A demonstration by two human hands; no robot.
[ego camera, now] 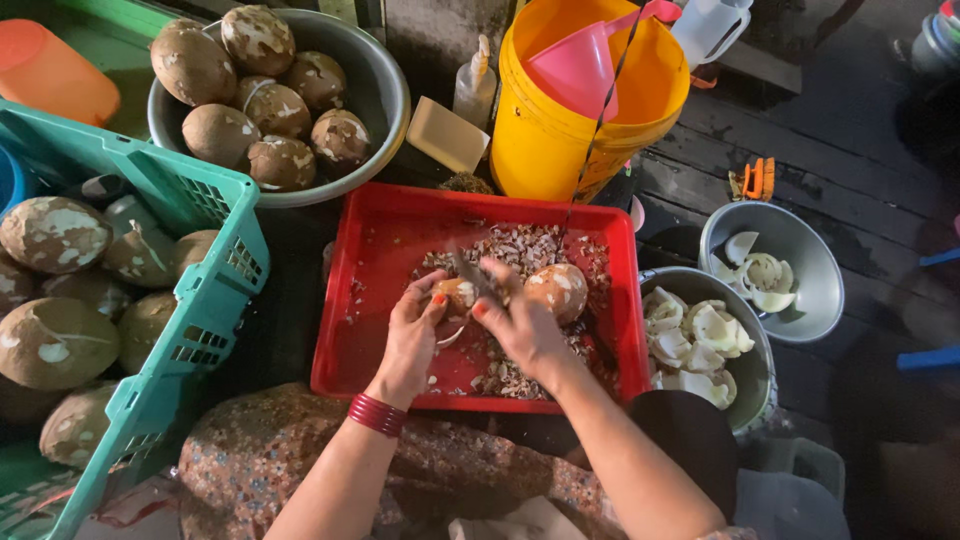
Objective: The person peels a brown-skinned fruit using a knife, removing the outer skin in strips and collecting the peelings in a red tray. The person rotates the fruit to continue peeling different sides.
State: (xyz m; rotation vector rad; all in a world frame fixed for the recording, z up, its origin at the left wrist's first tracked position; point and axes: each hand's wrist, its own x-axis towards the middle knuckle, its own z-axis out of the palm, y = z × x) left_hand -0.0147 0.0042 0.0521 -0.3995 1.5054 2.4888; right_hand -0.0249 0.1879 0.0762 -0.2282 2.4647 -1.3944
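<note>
So the person's got both hands over the red tray (380, 300), left hand (415, 335) curled round a small brown-and-white coconut piece (455, 295) and right hand (520, 325) closed on a knife (468, 275) whose blade rests against that piece, with brown shell chips (520, 245) scattered under and behind them. Another peeled coconut (558, 290) sits in the tray just beside the right hand, and two metal bowls (800, 250) of white coconut flesh are off to the right. Whole brown coconuts fill the teal crate (200, 300) on the left and the big metal basin (385, 90) up top, next to a yellow bucket (540, 140) with a pink funnel (580, 65) in it
</note>
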